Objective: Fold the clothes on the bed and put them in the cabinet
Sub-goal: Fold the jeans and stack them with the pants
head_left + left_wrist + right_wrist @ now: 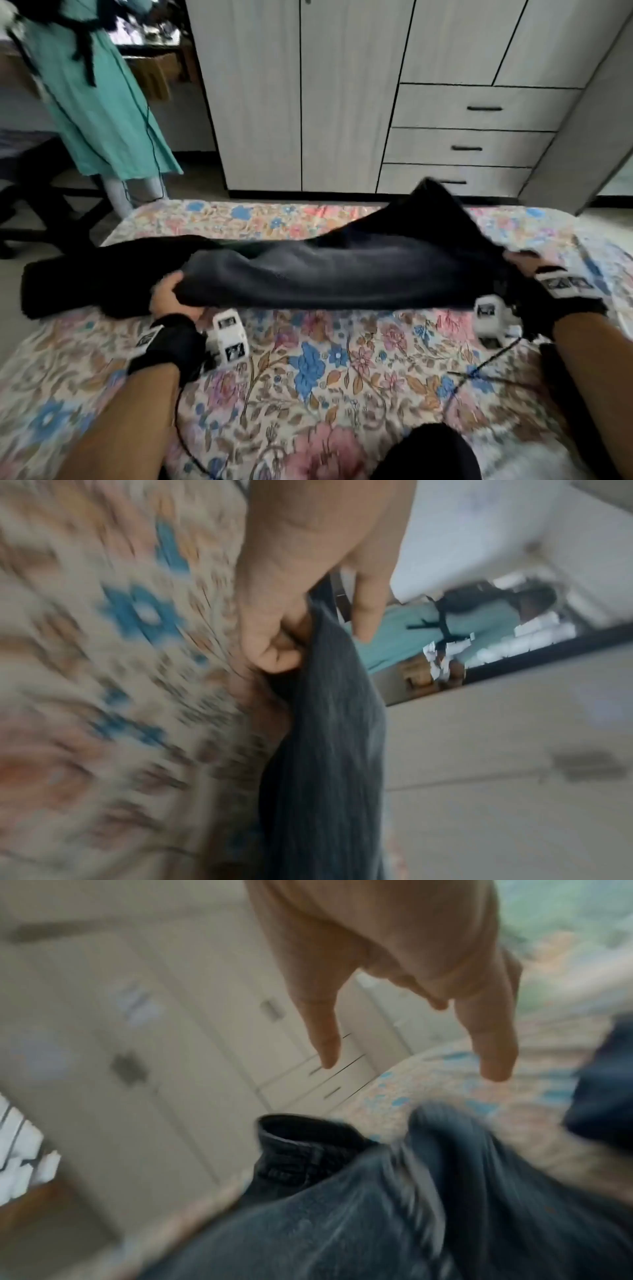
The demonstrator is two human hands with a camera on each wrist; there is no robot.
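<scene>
Dark grey jeans (342,270) lie crosswise on the floral bed (325,377), with a raised peak at the far right. My left hand (169,291) grips a folded edge of them near the left; the left wrist view shows the hand (291,631) with curled fingers (274,653) pinching the denim (325,750). My right hand (520,262) is at the right end of the jeans. In the blurred right wrist view it (411,1069) hovers over the denim (377,1218) with straight fingers (496,1056) and nothing between them.
The white cabinet (308,102) stands beyond the bed with its doors closed and drawers (479,109) at the right. A teal garment (102,113) hangs at the far left above a black chair (44,205). A thin cable (479,370) crosses the bedspread near my right arm.
</scene>
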